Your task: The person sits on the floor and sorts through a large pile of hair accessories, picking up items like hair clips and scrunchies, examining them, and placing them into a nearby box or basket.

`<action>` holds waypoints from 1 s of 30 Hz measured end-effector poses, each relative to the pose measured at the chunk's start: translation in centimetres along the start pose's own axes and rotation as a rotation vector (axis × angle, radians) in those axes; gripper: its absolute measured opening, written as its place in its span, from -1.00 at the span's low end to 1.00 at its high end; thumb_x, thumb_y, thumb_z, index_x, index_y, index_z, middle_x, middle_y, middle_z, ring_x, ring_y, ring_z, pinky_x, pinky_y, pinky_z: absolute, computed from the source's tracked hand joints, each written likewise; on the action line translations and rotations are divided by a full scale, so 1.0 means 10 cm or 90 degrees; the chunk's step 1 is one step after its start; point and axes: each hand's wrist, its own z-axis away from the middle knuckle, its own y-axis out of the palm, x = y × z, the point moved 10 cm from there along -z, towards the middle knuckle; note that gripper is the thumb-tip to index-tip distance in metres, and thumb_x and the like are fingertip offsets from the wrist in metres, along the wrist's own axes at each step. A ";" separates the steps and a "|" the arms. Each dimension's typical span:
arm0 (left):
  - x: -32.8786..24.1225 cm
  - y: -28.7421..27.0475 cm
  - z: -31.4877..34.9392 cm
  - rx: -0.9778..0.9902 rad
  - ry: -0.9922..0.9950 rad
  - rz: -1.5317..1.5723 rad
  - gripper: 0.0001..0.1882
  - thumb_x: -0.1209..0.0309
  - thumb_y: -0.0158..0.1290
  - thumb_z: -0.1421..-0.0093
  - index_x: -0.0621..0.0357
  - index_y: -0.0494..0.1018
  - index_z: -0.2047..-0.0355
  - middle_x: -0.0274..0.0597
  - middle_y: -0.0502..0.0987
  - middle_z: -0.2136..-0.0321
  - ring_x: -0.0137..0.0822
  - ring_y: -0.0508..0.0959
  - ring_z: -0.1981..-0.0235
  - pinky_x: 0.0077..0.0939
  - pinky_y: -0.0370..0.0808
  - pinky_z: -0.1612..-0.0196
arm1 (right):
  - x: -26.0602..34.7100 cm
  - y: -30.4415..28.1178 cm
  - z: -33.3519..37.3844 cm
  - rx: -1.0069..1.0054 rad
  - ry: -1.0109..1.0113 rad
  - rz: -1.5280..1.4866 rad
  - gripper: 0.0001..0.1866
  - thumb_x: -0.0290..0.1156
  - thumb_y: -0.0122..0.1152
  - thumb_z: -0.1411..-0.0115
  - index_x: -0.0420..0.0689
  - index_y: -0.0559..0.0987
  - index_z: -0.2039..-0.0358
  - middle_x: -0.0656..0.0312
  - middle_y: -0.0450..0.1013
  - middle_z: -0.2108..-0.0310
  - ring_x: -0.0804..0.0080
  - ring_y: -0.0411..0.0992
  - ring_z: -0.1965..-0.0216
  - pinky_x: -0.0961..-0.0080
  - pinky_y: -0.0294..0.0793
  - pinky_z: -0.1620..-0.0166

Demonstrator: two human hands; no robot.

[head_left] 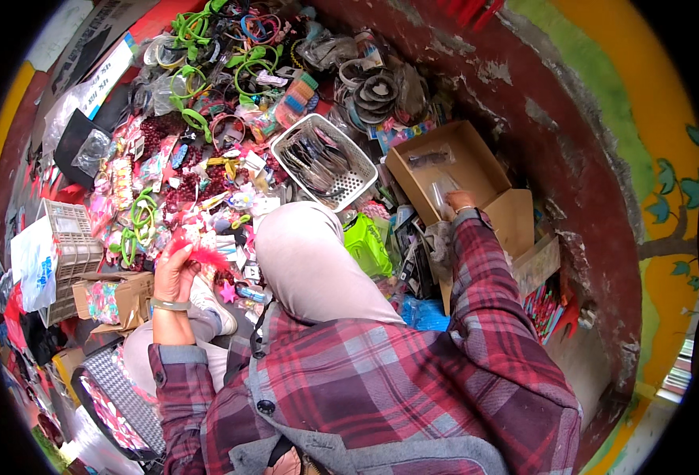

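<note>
Left hand (177, 273), wristband on, was closed around a red feathered item (204, 255), fingers wrapped on its lower end, the feathers fanning out to the right above a spread of small packeted trinkets (167, 174) on the floor. Right hand (459, 201) reached into an open cardboard box (476, 162) at the far right, its fingers laid on a clear plastic packet (443, 192) at the box floor; whether they had pinched it could not be told, being partly hidden by the wrist. A second clear packet (430, 157) lay deeper in the box, apart from the hand. A white basket (361, 162) of dark pieces stood between the two hands, just left of the box; green hoops (191, 75) lay beyond it, a green bag (367, 245) near the knee, a white crate (76, 237) at far left. Judged step: sorting stock, one piece held while a packet is fetched. Next move, as a judgement, would call for a firm pinch on the slippery packet and a lift clear of the box wall, the feathered item kept uncrushed.
</note>
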 end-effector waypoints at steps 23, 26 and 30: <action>-0.68 0.38 0.74 0.135 0.158 0.104 -0.59 0.23 -0.06 -0.18 0.29 0.32 0.07 -0.18 0.49 0.30 -0.33 0.50 0.27 -0.40 0.43 0.13 | -0.46 -1.36 0.73 -0.031 0.384 -0.714 -0.80 -0.45 0.09 0.00 -0.20 0.54 0.33 0.16 0.49 0.54 0.38 0.42 0.61 0.46 0.38 0.54; -0.75 0.29 0.74 0.081 0.185 0.165 -0.57 0.07 -0.13 -0.20 0.23 0.40 0.26 -0.18 0.50 0.41 -0.30 0.51 0.36 -0.35 0.46 0.22 | -0.53 -1.40 0.68 -0.022 0.341 -0.666 -0.79 -0.47 0.05 -0.02 -0.23 0.51 0.31 0.15 0.47 0.56 0.37 0.41 0.62 0.41 0.36 0.57; -0.70 -0.05 0.62 0.029 0.157 0.197 -0.63 0.10 -0.12 -0.20 0.18 0.42 0.48 -0.23 0.48 0.57 -0.33 0.49 0.53 -0.42 0.46 0.44 | -0.26 -2.10 0.61 -0.178 0.125 -0.388 -0.85 -0.41 0.05 -0.06 -0.18 0.55 0.47 0.21 0.44 0.61 0.40 0.42 0.60 0.49 0.38 0.56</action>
